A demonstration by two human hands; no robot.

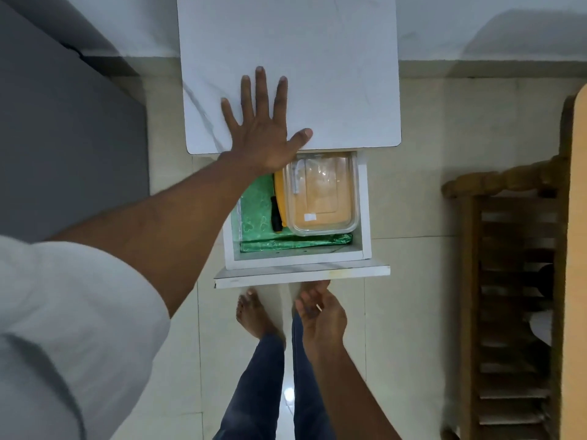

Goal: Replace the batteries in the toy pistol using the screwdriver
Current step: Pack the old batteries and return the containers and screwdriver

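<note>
The left hand [260,128] lies flat, fingers spread, on the smooth white marble-look counter [333,58], holding nothing. The right hand [319,312] hangs loosely curled and empty just under the front panel of the open drawer [301,276]. Inside, on green patterned paper [254,204], the screwdriver [275,214], with its black and yellow handle, lies lengthwise front to back beside a clear lidded container [322,195]. It sits just below the left hand, which is nearer. No toy pistol is visible.
</note>
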